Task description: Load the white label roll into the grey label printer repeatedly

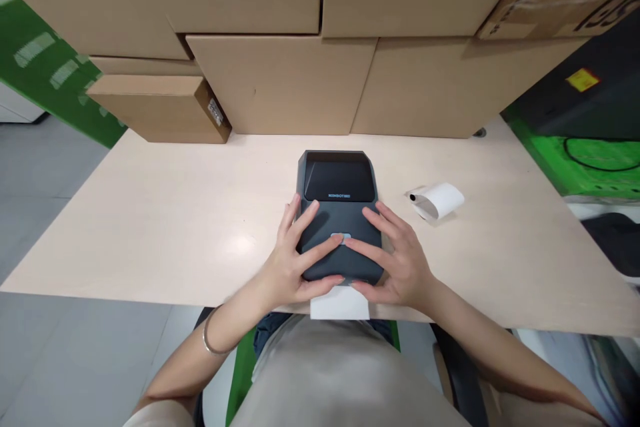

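A dark grey label printer [339, 193] stands near the front edge of the pale table [150, 227]. My left hand [295, 257] lies flat on its left front, fingers spread, one fingertip by the small light button [341, 237]. On the printer's right front rests my right hand [395, 257], fingers stretched out too. A white label strip [340, 303] sticks out of the printer's front slot, past the table edge. Neither hand grips anything.
A white paper label roll [437, 201] lies on the table to the right of the printer. Stacked cardboard boxes [280, 80] wall off the back of the table. Green flooring and dark equipment [590, 120] are at the right.
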